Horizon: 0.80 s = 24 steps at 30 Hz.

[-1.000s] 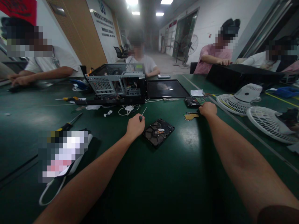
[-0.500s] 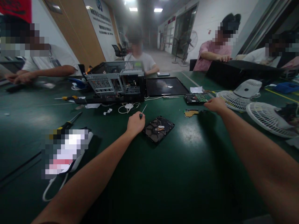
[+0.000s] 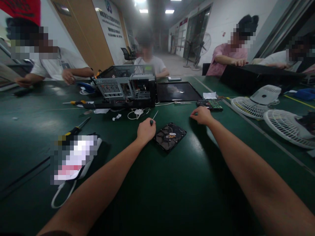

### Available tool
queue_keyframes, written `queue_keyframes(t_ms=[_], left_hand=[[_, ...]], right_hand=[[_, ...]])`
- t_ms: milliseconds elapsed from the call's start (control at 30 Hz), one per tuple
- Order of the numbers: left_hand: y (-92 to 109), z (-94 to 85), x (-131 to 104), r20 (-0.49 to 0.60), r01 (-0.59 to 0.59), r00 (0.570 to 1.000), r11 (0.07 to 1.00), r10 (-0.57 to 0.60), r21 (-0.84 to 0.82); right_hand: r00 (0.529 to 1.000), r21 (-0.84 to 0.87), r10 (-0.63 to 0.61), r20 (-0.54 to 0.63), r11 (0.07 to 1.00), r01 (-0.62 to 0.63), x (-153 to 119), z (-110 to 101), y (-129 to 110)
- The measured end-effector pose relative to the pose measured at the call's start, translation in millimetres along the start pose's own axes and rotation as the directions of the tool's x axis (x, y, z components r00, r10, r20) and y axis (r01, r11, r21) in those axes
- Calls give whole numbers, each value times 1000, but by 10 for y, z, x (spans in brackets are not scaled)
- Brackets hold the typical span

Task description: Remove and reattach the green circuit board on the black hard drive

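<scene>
My left hand [image 3: 146,129] is closed around a small screwdriver [image 3: 154,116], its thin shaft pointing up and away. Right beside it lies an opened hard drive [image 3: 170,136], dark and flat on the table, the hand at its left edge. My right hand [image 3: 202,116] is low over the table beyond the drive, thumb and fingertips drawn together to the left. Whatever they pinch is too small to make out. Just behind that hand is a second hard drive [image 3: 214,105] with a green circuit board, partly covered by it.
An open computer case [image 3: 123,88] stands at the back, beside a black panel [image 3: 179,91]. White fan parts [image 3: 251,106] lie at right. A phone [image 3: 76,157] and a yellow-black screwdriver [image 3: 73,130] lie at left. Several people sit around the green table [image 3: 167,196].
My right hand has moved left from beside the second hard drive to in front of it, now hiding the small gold-coloured board. The left hand stays by the opened drive; the view shifted slightly.
</scene>
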<state>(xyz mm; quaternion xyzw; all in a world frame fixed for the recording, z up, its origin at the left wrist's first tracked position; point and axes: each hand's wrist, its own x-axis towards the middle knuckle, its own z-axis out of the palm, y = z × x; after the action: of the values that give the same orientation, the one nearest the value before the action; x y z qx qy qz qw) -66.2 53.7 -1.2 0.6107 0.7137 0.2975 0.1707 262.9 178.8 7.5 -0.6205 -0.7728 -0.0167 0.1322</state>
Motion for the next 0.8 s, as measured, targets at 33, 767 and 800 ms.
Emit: queue_keyframes(t_ms=[33, 767, 800], left_hand=[[3, 0, -2, -1, 6, 1000, 1000, -6, 5], [62, -53, 2, 39, 41, 998, 999, -42, 28], [57, -49, 8, 39, 40, 998, 999, -41, 26]], right_hand=[[1000, -11, 5, 4, 1000, -5, 4, 9, -10], [993, -103, 82, -81, 991, -90, -503, -405, 949], [998, -95, 33, -49, 995, -37, -481, -407, 936]])
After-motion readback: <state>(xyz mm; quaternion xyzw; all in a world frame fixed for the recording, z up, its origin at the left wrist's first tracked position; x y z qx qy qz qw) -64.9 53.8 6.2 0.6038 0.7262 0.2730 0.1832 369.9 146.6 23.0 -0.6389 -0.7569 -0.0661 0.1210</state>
